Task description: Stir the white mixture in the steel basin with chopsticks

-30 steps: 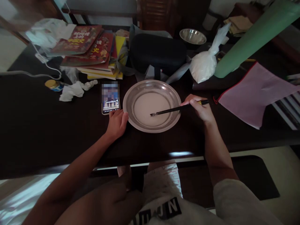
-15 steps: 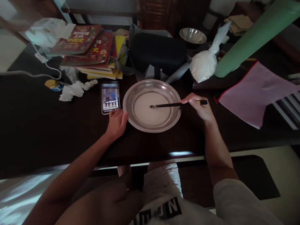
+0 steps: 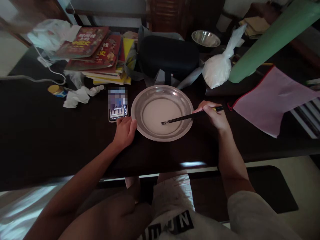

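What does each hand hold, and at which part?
Right hand holds chopsticks near their top end; left hand rests against the metal dish rim.

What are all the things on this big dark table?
pan: one, silver, middle of table, whitish liquid inside
chopsticks: black, tips in the liquid
phone: one, lit, left of pan
books: a stack, red and yellow, far left
tissue: white, crumpled, left of phone
jar: one, yellow lid, far left
case: one, black, behind pan
bag: one, white, knotted
bowl: one, silver, far side
roll: one, green
pouch: one, pink, right
left hand: at pan's rim
right hand: holds chopsticks
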Motion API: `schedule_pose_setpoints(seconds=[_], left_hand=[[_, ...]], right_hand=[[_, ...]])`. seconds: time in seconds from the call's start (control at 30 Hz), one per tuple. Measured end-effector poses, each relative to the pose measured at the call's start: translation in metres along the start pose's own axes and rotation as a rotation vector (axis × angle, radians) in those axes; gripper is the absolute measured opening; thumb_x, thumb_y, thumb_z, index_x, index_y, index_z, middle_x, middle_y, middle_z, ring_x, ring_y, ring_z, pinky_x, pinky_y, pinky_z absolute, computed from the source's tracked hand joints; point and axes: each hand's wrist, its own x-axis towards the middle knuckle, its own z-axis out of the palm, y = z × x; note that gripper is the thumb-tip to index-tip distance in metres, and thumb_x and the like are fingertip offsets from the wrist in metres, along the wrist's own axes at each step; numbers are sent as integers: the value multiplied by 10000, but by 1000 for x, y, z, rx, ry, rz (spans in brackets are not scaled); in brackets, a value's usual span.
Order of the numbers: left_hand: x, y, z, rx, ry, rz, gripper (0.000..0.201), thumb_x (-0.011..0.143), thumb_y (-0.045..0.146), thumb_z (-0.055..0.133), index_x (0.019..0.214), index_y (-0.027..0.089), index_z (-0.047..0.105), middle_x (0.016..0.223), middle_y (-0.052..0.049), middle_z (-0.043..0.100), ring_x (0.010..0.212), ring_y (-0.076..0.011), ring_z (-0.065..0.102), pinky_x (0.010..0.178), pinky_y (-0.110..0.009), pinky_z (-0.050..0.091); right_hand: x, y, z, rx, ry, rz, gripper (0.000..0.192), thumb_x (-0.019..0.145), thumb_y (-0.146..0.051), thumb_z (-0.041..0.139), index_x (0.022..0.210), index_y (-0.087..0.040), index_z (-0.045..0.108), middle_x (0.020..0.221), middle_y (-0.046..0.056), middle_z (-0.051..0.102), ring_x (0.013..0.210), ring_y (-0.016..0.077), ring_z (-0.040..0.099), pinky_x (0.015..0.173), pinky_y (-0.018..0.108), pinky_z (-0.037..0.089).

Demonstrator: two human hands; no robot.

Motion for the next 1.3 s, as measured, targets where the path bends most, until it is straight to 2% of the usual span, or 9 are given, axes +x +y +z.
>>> schedule_pose_setpoints(seconds=[0.13, 0.27, 0.43, 0.6, 0.77, 0.93, 1.1, 1.17, 1.3], left_hand=[[0, -1, 1, 6, 14, 1, 627, 1039, 553, 72, 717, 223, 497, 776, -69, 638, 809, -241, 592, 825, -411, 384], [0, 0, 0, -8, 13, 2, 617, 1035, 550, 79, 709, 225, 490, 768, -74, 627, 801, -247, 584, 820, -417, 384], [0, 0, 1, -23, 6, -9, 625, 1032, 568, 73, 716, 225, 489, 777, -79, 632, 814, -248, 581, 831, -418, 377], [0, 0, 0, -26, 3, -6, 675, 1027, 604, 46, 714, 219, 504, 766, -88, 627, 814, -254, 582, 829, -432, 383], [0, 1, -1, -41, 8, 0, 664, 1027, 601, 61, 711, 223, 506, 760, -87, 621, 799, -257, 578, 831, -446, 380], [0, 0, 0, -13, 6, 1, 651, 1030, 580, 50, 708, 224, 489, 778, -78, 639, 803, -246, 580, 833, -426, 382], [0, 0, 1, 11, 6, -2, 644, 1039, 566, 50, 725, 224, 497, 807, -81, 666, 834, -249, 605, 838, -422, 395], [0, 0, 1, 16, 8, 1, 658, 1038, 572, 42, 726, 222, 503, 805, -82, 666, 834, -250, 606, 838, -425, 397], [0, 0, 0, 0, 12, 12, 685, 1030, 600, 30, 707, 222, 500, 764, -85, 647, 795, -248, 597, 819, -436, 398]], right_hand=[[0, -1, 0, -12, -41, 5, 250, 910, -494, 636, 889, -318, 813, 899, 9, 796, 927, 213, 726, 920, 405, 542], [0, 0, -2, 27, 40, 7, 292, 908, -524, 626, 836, -302, 802, 801, 3, 778, 816, 199, 725, 835, 390, 558], [0, 1, 0, -6, -71, 3, 243, 909, -496, 638, 897, -324, 809, 930, 7, 798, 959, 211, 733, 947, 411, 541], [1, 3, -2, 11, 86, -6, 291, 905, -527, 628, 820, -306, 797, 791, -1, 774, 813, 203, 724, 846, 403, 561], [1, -1, 0, -14, -59, 11, 258, 901, -511, 642, 880, -315, 809, 911, 11, 799, 930, 215, 732, 934, 418, 549], [1, 1, -2, 3, 92, -5, 284, 901, -524, 635, 820, -308, 801, 791, 2, 774, 817, 208, 726, 843, 406, 562], [0, -2, 0, -20, -79, 16, 258, 901, -514, 640, 891, -320, 809, 923, 12, 804, 952, 225, 731, 937, 427, 549], [0, -2, 0, -24, -34, 22, 257, 896, -517, 647, 884, -316, 807, 929, 12, 804, 957, 227, 736, 953, 432, 545], [0, 0, -1, 6, 62, 8, 296, 901, -537, 630, 828, -306, 799, 797, 4, 775, 820, 211, 727, 850, 409, 555]])
